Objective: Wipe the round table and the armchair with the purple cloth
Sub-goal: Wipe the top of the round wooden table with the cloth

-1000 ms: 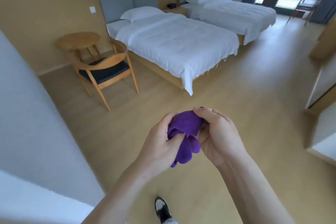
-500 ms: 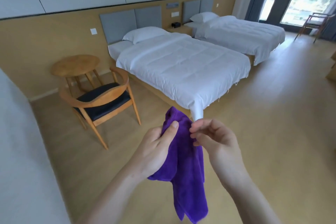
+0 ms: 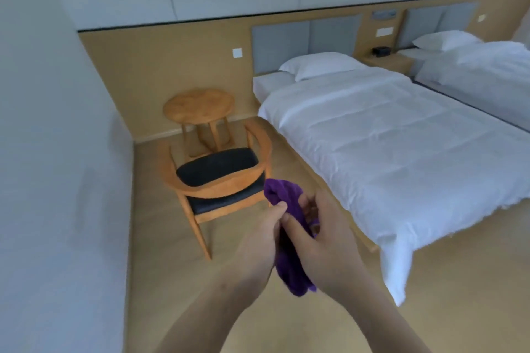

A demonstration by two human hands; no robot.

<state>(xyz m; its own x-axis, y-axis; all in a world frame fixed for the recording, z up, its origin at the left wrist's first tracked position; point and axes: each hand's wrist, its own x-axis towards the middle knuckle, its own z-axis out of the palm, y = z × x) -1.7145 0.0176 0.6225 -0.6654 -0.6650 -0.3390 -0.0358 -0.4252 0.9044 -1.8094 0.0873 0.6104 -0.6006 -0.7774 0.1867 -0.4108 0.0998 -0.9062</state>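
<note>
While the small round wooden table and the wooden armchair with the black padded seat are both untouched, the person is sorting out the fuzzy purple cloth in mid-air, just this side of the chair. The left hand has its thumb and fingers curled round the bunched upper part, and the right hand wraps over it from the other side with the fingers closed on the fabric, so both have a proper grip and the tail hangs below. Probably the smart move is folding it into a flat pad, so one palm can press a clean face down instead of dragging a wad. Room-wise, the table sits tucked in the corner behind the chair, with the white wall close on the left and the white-sheeted bed close on the right. Reaching the tabletop likely means leaning over the chair back or going round it on the bed side, where the wood floor looks more open.
</note>
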